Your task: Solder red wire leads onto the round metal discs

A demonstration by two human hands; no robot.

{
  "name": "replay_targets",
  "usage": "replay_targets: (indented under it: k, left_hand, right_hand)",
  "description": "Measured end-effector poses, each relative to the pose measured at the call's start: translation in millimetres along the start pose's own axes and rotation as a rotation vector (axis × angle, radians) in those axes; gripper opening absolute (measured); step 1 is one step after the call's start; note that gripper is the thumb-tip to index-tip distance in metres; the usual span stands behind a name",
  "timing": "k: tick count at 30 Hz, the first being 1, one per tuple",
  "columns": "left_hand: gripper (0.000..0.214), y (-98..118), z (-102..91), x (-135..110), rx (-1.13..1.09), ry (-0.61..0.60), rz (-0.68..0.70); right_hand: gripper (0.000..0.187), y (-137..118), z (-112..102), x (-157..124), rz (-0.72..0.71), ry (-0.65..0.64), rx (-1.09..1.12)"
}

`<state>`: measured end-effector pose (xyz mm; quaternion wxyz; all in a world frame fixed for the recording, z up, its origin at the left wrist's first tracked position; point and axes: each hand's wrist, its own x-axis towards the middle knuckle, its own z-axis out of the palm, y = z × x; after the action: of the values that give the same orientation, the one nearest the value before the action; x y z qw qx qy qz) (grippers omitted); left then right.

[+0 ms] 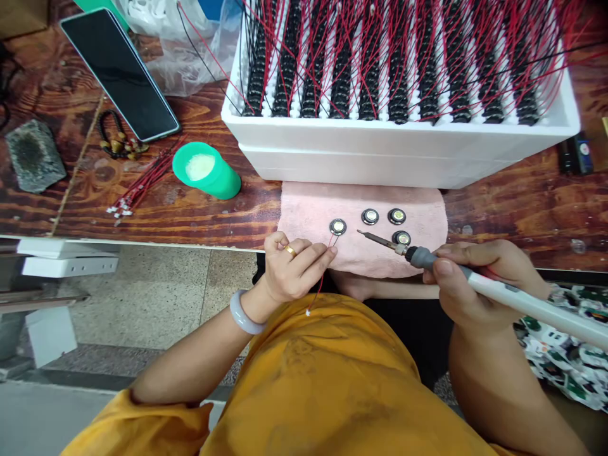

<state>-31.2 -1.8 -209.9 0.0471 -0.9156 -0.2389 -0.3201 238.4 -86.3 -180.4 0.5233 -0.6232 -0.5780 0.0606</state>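
Note:
My left hand (297,266) pinches a thin red-and-black wire lead (322,283); its small white connector (308,312) hangs below, over my clothing. The bare end of the lead reaches a small round speaker (338,227) on the pink cloth (304,206). My right hand (479,278) is closed around a white-and-grey soldering iron (515,297). Its tip points left, a little to the right of that speaker and apart from it. Close to the tip lie a second speaker (370,216), a third speaker (396,216) and another speaker (401,238), partly behind the iron.
Behind the cloth stands a white foam box (380,149) packed with rows of wired speakers. Leftward are a green cup (213,177), a bundle of red leads (145,180), a phone (121,73), a beaded bracelet (116,139) and a grey block (35,155).

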Motion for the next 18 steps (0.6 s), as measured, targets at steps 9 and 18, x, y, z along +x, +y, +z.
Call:
replay_targets:
  k: [9,18]
  left_hand:
    - [0.027,-2.7,-3.4,-7.4,-0.020,0.030,-0.073]
    - [0.024,-6.5,-1.3,-7.7,0.002,0.062,-0.083]
  right_hand:
    - [0.022,-0.9,-0.1,-2.4,-0.034,0.055,-0.030]
    - [0.020,-1.5,3.1,-1.2,-0.041,0.072,-0.004]
